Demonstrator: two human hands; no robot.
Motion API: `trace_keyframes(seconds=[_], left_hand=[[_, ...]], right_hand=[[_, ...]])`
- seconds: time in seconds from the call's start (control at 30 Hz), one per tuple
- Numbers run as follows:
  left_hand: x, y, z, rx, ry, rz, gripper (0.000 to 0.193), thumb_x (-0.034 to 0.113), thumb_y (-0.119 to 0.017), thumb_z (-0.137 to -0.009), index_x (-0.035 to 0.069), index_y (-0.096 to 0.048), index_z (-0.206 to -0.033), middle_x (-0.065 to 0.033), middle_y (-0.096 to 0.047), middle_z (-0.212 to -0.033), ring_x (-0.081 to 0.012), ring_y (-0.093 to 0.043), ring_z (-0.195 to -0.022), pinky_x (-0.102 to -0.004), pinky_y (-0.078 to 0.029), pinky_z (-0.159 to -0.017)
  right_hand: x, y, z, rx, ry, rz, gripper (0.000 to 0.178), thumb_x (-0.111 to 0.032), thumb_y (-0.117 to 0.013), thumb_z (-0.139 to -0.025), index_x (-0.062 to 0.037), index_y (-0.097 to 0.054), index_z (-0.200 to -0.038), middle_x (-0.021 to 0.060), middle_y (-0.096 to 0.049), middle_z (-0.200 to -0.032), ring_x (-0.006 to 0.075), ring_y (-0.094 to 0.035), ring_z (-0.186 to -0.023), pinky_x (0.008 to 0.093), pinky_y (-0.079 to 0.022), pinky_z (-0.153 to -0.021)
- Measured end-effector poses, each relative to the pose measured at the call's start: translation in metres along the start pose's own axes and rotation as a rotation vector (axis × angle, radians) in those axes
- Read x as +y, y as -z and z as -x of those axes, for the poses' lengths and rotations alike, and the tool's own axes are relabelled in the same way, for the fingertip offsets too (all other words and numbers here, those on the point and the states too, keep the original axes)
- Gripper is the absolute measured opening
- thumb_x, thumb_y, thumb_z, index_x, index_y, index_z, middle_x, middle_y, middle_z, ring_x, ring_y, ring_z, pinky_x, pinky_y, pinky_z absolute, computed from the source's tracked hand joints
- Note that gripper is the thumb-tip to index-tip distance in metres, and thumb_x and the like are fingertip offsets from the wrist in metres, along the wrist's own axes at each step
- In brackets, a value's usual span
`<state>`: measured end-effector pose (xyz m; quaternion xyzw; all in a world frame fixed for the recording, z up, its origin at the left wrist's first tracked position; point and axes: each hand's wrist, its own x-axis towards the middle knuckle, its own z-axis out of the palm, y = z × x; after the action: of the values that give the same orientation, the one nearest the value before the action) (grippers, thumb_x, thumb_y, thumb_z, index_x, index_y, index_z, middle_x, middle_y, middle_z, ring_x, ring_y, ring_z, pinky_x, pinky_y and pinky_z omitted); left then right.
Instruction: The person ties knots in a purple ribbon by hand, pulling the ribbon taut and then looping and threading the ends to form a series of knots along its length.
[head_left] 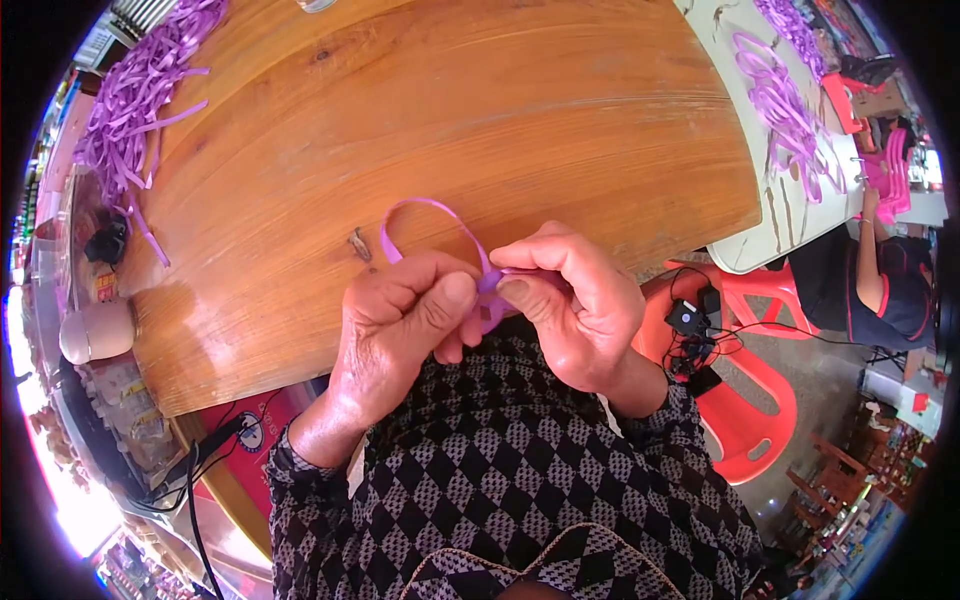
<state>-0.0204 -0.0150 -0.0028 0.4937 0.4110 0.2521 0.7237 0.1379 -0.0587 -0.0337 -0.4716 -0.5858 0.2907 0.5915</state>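
Left hand point(400, 312) and right hand point(588, 308) are pinching purple ribbon point(490, 282), fingertips point(459, 288) closed; they'd best be pulling evenly, keeping its loop point(434, 201) untwisted.

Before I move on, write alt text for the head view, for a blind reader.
A person's left hand and right hand pinch a looped purple ribbon near the edge of a wooden table. A ribbon pile lies far left, more ribbons on a white table at right.
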Motion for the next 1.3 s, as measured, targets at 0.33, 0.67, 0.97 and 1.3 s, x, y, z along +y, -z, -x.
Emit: trace_keyframes(seconds=[0.33, 0.67, 0.97, 1.3], left_hand=[[-0.009, -0.016, 0.001, -0.028, -0.215, 0.002, 0.019, 0.015, -0.051, -0.091, -0.001, -0.057, -0.085, 0.0001, -0.052, -0.066, -0.0054, -0.045, -0.056, -0.018, -0.036, -0.051], [-0.01, -0.019, -0.011, -0.009, -0.433, -0.25, 0.013, 0.009, -0.054, -0.088, -0.002, -0.056, -0.083, -0.0009, -0.05, -0.066, -0.0066, -0.047, -0.055, -0.0192, -0.035, -0.047], [0.016, -0.003, -0.021, 0.069, -0.581, -0.665, 0.03, 0.004, -0.059, -0.081, -0.003, -0.052, -0.109, -0.012, -0.058, -0.08, -0.0137, -0.055, -0.056, -0.025, -0.045, -0.05], [0.024, 0.026, -0.017, 0.131, -0.44, -0.712, 0.044, 0.006, -0.063, -0.078, -0.003, -0.046, -0.117, -0.0141, -0.059, -0.102, -0.0138, -0.061, -0.066, -0.0245, -0.049, -0.057]], right_hand=[[0.002, 0.004, 0.002, 0.004, 0.197, 0.101, 0.016, 0.01, -0.063, -0.068, 0.0011, -0.055, -0.08, 0.01, -0.055, -0.065, 0.0216, -0.052, -0.052, 0.03, -0.039, -0.046], [-0.006, 0.009, -0.003, 0.027, 0.305, 0.266, 0.016, 0.012, -0.056, -0.064, -0.0001, -0.051, -0.072, 0.0095, -0.04, -0.058, 0.0264, -0.043, -0.05, 0.0366, -0.032, -0.042], [0.005, 0.102, -0.051, 0.099, 0.04, 0.337, 0.003, -0.001, -0.056, -0.083, -0.0033, -0.056, -0.08, 0.0013, -0.051, -0.069, 0.0093, -0.047, -0.059, 0.0235, -0.04, -0.054], [0.018, 0.301, -0.203, 0.708, 0.435, 1.936, 0.028, -0.003, -0.061, -0.069, -0.0094, -0.065, -0.096, 0.0096, -0.065, -0.096, 0.0257, -0.061, -0.087, 0.0319, -0.048, -0.076]])
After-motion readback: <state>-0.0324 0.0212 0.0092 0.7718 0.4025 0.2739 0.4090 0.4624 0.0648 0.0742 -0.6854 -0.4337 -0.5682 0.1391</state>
